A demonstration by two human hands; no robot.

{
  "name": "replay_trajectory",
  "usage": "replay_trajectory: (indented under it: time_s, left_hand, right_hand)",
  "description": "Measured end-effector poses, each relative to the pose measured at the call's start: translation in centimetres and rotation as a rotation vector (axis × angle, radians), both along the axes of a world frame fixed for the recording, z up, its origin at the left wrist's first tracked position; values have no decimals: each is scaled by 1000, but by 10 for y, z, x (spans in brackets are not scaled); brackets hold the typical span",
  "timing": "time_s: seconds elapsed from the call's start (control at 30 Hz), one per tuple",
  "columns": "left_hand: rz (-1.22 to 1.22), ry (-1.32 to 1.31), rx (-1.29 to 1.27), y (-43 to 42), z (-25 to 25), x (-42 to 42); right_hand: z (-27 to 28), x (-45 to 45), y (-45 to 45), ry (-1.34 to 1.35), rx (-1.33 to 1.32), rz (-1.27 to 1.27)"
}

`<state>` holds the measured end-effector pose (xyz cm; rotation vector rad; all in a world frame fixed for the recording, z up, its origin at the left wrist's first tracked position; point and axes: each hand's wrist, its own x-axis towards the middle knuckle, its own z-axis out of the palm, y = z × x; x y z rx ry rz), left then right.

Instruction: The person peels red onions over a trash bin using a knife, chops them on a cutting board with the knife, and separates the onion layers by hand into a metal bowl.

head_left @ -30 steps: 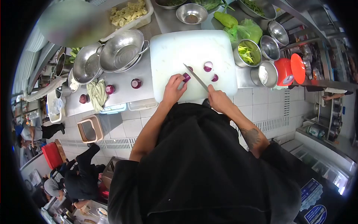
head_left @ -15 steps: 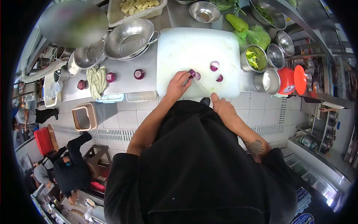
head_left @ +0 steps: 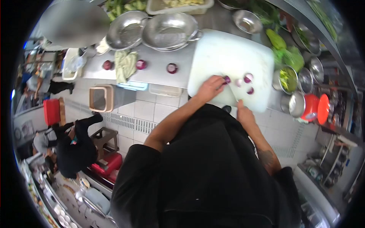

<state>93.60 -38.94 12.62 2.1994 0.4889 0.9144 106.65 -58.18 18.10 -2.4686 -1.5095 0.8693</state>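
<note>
On the white cutting board (head_left: 218, 47), my left hand (head_left: 212, 89) is closed around a piece of red onion (head_left: 227, 79), pressing it down. My right hand (head_left: 245, 114) grips the handle of a knife (head_left: 233, 92), whose blade points up toward that piece. Just right of the blade lies a pale onion slice (head_left: 238, 82). Two more cut chunks rest farther right, a larger onion chunk (head_left: 248, 78) and a smaller onion chunk (head_left: 250, 91). Left of the board, a red onion (head_left: 172, 68) sits on the steel counter (head_left: 156, 62).
Steel colanders (head_left: 169, 30) stand at the back left. A cloth (head_left: 125, 64) lies between two more onions. To the right are a pot of cut greens (head_left: 288, 79), bagged vegetables (head_left: 292, 57) and a red scale (head_left: 311, 108). A co-worker (head_left: 76, 148) is at lower left.
My view has turned, so the board and counter appear farther right and tilted. The pale slice now shows apart from the onion piece in my left hand. Both hands keep their grips.
</note>
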Motion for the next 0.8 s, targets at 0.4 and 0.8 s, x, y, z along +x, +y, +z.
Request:
replay_trajectory:
  time_s: [0.4,0.8]
  left_hand:
    - [788,501,229,178,2,-191]
    - [504,379,153,133,32,-160]
  right_hand:
    - [35,12,-5,304,18,96]
    - [13,35,-1,300,39,-89]
